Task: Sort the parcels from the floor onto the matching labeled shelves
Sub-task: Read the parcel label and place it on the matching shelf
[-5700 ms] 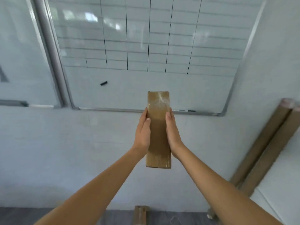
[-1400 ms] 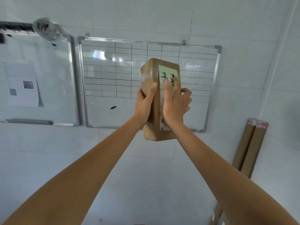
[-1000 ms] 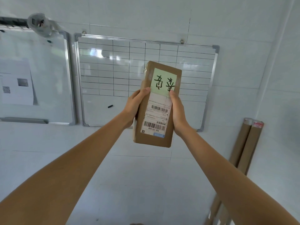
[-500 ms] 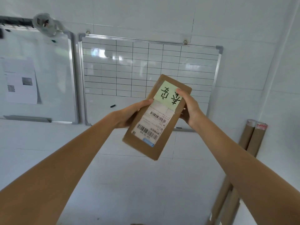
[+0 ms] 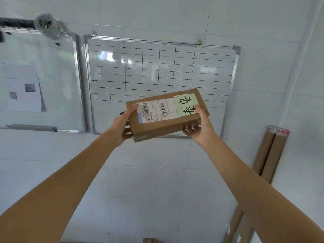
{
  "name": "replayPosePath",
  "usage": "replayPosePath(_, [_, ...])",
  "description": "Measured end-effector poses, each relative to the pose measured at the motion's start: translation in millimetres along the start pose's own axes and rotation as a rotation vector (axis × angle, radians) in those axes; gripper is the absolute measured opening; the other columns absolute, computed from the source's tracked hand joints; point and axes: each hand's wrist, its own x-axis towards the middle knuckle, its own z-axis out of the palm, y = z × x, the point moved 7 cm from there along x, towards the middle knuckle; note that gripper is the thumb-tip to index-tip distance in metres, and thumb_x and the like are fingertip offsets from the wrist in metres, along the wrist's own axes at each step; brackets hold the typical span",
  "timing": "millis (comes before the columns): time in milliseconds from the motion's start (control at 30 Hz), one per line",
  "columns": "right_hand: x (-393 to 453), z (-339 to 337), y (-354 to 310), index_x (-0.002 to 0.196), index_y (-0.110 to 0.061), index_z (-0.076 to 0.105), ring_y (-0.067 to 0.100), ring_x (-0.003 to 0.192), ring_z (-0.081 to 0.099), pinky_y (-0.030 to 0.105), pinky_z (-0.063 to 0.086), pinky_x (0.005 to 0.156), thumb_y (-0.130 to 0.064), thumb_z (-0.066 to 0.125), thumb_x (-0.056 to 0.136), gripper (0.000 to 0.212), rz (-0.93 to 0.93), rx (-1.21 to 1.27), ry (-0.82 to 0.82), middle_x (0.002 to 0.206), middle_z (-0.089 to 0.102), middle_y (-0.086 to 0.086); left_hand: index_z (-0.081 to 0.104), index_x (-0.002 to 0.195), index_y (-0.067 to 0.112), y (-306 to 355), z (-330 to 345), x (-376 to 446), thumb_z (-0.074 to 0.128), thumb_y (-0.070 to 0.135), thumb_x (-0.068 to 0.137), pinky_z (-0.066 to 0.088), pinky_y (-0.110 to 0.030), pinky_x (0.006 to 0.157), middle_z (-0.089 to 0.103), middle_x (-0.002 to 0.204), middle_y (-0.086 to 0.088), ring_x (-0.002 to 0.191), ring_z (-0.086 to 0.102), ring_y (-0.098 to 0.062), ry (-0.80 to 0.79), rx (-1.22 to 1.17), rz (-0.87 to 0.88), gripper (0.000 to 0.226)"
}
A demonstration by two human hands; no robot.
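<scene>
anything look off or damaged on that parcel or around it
No damage shows on the parcel; both the left hand and right hand grip its ends. The one oddity: its green note has handwriting running sideways, since the box is held on its side, slightly tilted. The grid whiteboard behind hangs roughly straight.
</scene>
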Motion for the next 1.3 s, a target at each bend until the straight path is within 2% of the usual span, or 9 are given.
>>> replayPosePath(233, [-4.3, -21.1, 11.5, 0.112, -0.027, 0.070, 0.019, 0.110, 0.065, 0.048, 0.039, 0.118, -0.050, 0.072, 0.091, 0.032, 0.132, -0.513, -0.146, 0.109, 0.071, -0.001, 0.069, 0.117, 0.024, 8.4, -38.6, 14.4, 0.075, 0.059, 0.076, 0.055, -0.049, 0.097, 0.073, 0.119, -0.008, 0.108, 0.069, -0.029, -0.018, 0.088, -0.009, 0.055])
replayPosePath(433, [-12.5, -15.3, 12.3, 0.112, -0.018, 0.072, 0.015, 0.075, 0.079, 0.030, 0.064, 0.064, -0.035, 0.069, 0.096, 0.024, 0.118, -0.419, -0.214, 0.092, 0.083, 0.002, 0.066, 0.127, 0.025, 3.4, -31.1, 17.1, 0.084, 0.063, 0.059, 0.058, -0.045, 0.092, 0.073, 0.122, -0.006, 0.114, 0.069, -0.029, -0.161, 0.143, -0.080, 0.080])
replayPosePath(600, [-9.6, -13.6, 12.5, 0.104, -0.016, 0.075, 0.018, 0.073, 0.079, 0.032, 0.064, 0.068, -0.030, 0.069, 0.096, 0.017, 0.056, -0.377, -0.201, 0.091, 0.082, 0.005, 0.064, 0.129, 0.025, 1.9, -23.3, 16.3, 0.075, 0.061, 0.074, 0.059, -0.040, 0.084, 0.073, 0.122, -0.006, 0.107, 0.070, -0.027, -0.164, 0.125, -0.088, 0.067])
replayPosePath(700, [-3.1, -14.3, 13.0, 0.123, -0.012, 0.071, 0.026, 0.089, 0.078, 0.037, 0.066, 0.070, -0.031, 0.079, 0.088, 0.041, 0.009, -0.361, -0.146, 0.109, 0.080, 0.012, 0.066, 0.125, 0.026, -1.1, -19.7, 13.4, 0.068, 0.060, 0.082, 0.056, -0.044, 0.090, 0.074, 0.115, -0.004, 0.095, 0.069, -0.023, -0.128, 0.116, -0.138, 0.055])
replayPosePath(800, [1.6, -17.2, 15.4, 0.139, -0.014, 0.060, 0.031, 0.107, 0.076, 0.039, 0.064, 0.069, -0.038, 0.095, 0.058, 0.092, -0.011, -0.300, -0.027, 0.120, 0.077, 0.013, 0.056, 0.130, 0.026, -8.8, -20.8, 13.0, 0.070, 0.062, 0.079, 0.045, -0.057, 0.102, 0.059, 0.132, -0.007, 0.114, 0.059, -0.027, -0.002, 0.139, -0.173, 0.064])
replayPosePath(933, [14.4, -13.2, 37.0, 0.143, -0.018, 0.053, 0.033, 0.109, 0.075, 0.047, 0.064, 0.076, -0.038, 0.104, 0.035, 0.121, -0.002, -0.022, 0.088, 0.126, 0.074, 0.012, 0.042, 0.140, 0.028, -25.4, 10.7, 8.2, 0.077, 0.058, 0.076, 0.049, -0.062, 0.096, 0.044, 0.143, -0.011, 0.117, 0.058, -0.034, 0.029, -0.110, -0.209, 0.079])
replayPosePath(1033, [-8.2, 18.2, 58.3, 0.140, -0.018, 0.047, 0.028, 0.110, 0.072, 0.046, 0.065, 0.071, -0.041, 0.096, 0.051, 0.105, 0.015, 0.124, 0.120, 0.127, 0.070, 0.010, 0.027, 0.147, 0.033, -30.9, 57.1, 5.4, 0.076, 0.065, 0.071, 0.052, -0.064, 0.089, 0.055, 0.134, -0.010, 0.108, 0.065, -0.032, -0.036, -0.225, -0.175, 0.096])
replayPosePath(1133, [-19.4, 33.6, 78.0, 0.130, -0.018, 0.033, 0.023, 0.101, 0.068, 0.042, 0.061, 0.077, -0.030, 0.087, 0.079, 0.076, 0.017, 0.163, 0.156, 0.122, 0.061, 0.009, 0.024, 0.147, 0.034, -27.2, 76.3, 7.4, 0.074, 0.048, 0.082, 0.057, -0.055, 0.088, 0.067, 0.121, -0.008, 0.106, 0.068, -0.029, 0.083, -0.327, -0.039, 0.083])
replayPosePath(1300, [-16.7, 22.3, 86.0, 0.131, -0.016, 0.039, 0.016, 0.093, 0.066, 0.033, 0.056, 0.070, -0.030, 0.083, 0.084, 0.066, 0.044, 0.121, 0.170, 0.120, 0.063, 0.009, 0.028, 0.149, 0.037, -28.9, 72.0, 8.6, 0.071, 0.041, 0.087, 0.057, -0.050, 0.090, 0.070, 0.120, -0.005, 0.107, 0.069, -0.026, 0.077, -0.273, 0.029, 0.075])
